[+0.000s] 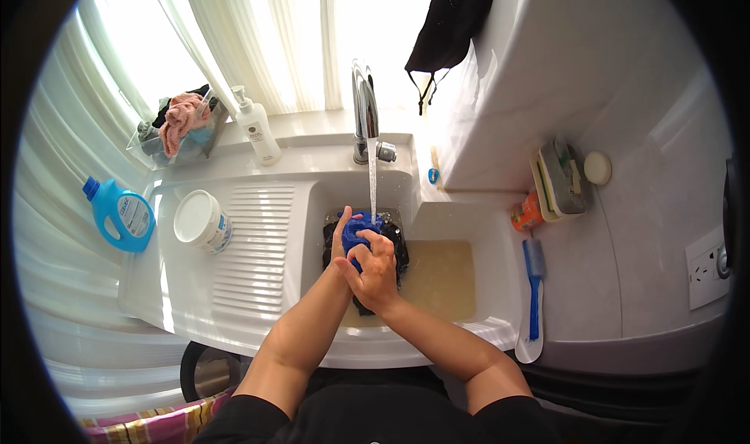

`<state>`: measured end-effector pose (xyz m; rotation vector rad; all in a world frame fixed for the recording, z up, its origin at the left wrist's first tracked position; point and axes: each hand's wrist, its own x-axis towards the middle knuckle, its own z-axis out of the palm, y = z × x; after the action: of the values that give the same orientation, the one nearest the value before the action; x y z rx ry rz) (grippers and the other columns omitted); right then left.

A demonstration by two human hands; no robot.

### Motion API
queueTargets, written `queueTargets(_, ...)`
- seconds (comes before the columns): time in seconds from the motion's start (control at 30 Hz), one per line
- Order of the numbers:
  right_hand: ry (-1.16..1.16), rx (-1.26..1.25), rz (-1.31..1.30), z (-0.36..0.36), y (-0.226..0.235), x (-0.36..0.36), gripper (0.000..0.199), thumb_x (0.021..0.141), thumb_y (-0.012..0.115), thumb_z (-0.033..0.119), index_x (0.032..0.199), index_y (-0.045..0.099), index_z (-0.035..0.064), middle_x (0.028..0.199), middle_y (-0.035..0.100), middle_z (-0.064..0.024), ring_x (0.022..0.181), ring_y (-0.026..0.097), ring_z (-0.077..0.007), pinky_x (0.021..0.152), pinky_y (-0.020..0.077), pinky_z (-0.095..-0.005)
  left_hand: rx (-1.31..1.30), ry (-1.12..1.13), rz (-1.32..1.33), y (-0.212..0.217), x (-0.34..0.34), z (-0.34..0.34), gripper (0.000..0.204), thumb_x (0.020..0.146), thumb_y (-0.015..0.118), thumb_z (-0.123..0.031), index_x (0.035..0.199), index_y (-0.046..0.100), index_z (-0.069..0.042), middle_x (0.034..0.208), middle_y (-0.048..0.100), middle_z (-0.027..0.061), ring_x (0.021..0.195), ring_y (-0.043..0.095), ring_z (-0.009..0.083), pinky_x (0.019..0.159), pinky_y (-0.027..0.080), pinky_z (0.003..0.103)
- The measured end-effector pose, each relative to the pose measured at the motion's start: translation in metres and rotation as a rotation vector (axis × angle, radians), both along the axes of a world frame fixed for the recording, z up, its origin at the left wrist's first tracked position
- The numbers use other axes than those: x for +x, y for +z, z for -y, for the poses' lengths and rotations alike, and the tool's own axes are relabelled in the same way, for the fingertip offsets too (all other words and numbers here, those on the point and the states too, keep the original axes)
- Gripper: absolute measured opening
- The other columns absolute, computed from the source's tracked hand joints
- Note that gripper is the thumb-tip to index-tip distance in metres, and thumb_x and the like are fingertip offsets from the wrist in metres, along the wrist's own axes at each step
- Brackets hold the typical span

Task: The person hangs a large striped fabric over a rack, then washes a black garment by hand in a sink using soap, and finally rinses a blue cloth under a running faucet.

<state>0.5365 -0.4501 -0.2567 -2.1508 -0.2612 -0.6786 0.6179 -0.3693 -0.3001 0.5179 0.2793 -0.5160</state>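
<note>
A wet blue cloth point(361, 227) is bunched between my two hands, right in the stream of running water. My left hand point(341, 239) supports it from the left, with one finger pointing up along its side and the others hidden by the cloth. From the right, my right hand point(376, 273) presses onto it with bent fingers, its wrist close to the left one. Underneath, a dark wet fabric point(401, 252) lies in the white sink point(500, 276). The chrome faucet point(364, 108) pours straight down onto the blue cloth.
Cloudy water point(441, 276) stands in the basin. On the left are a ribbed washboard point(254, 248), a white tub point(197, 217), a blue detergent bottle point(125, 217), a pump bottle point(256, 130) and a clear bin point(160, 156) of cloths. A blue brush point(534, 288) lies at right; a black mask point(449, 26) hangs above.
</note>
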Motion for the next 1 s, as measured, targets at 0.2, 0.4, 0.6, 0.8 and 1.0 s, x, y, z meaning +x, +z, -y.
queueTargets(0.2,-0.315,0.319,-0.044,0.036,-0.062,0.056,0.025,0.083,0.064,0.022,0.074,0.051,0.0023,0.103,0.059,-0.0203,0.093,0.055,-0.0397,0.086,0.0430,-0.0441,0.114,0.011,-0.081,0.001,-0.015,0.023,0.027,0.087,0.054,-0.032,0.093,0.062,-0.007,0.087,0.065,0.0075,0.078,0.064,0.0244,0.075,0.054,0.039)
queueTargets(0.4,-0.137,0.156,-0.023,0.003,-0.014,0.026,0.024,0.081,0.065,0.023,0.069,0.056,0.0036,0.078,0.059,-0.0149,0.075,0.058,-0.0361,0.071,0.0472,-0.0429,-0.310,-0.007,-0.031,-0.044,-0.015,0.003,0.027,0.092,0.053,-0.034,0.087,0.058,-0.008,0.084,0.062,0.0069,0.075,0.062,0.0229,0.066,0.052,0.037)
queueTargets(0.6,-0.253,0.232,0.075,0.014,-0.029,0.042,0.015,0.075,0.062,0.013,0.069,0.052,0.0026,0.080,0.057,-0.0156,0.077,0.054,-0.0370,0.079,0.0440,-0.0441,-0.015,-0.090,-0.048,0.013,-0.009,0.010,0.021,0.091,0.052,-0.028,0.084,0.060,-0.010,0.077,0.063,0.0038,0.069,0.063,0.0201,0.064,0.054,0.034)
queueTargets(0.8,-0.352,0.278,-0.270,0.035,-0.045,0.055,0.024,0.081,0.060,0.024,0.070,0.056,0.0035,0.066,0.057,-0.0233,0.066,0.057,-0.0450,0.061,0.0465,-0.0501,0.408,0.013,-0.111,0.040,-0.025,0.020,0.019,0.089,0.056,-0.024,0.084,0.063,-0.008,0.074,0.061,0.0050,0.064,0.060,0.0158,0.059,0.050,0.029)
queueTargets(1.0,-0.004,0.945,-0.909,0.081,-0.045,0.070,0.067,0.088,0.052,0.061,0.133,0.044,0.0118,0.125,0.054,-0.0067,0.116,0.050,-0.0230,0.098,0.0375,-0.0359,1.041,-0.409,0.638,0.067,-0.001,-0.011,0.025,0.071,0.072,-0.018,0.082,0.054,-0.005,0.075,0.060,0.0043,0.068,0.058,0.0160,0.062,0.047,0.027)
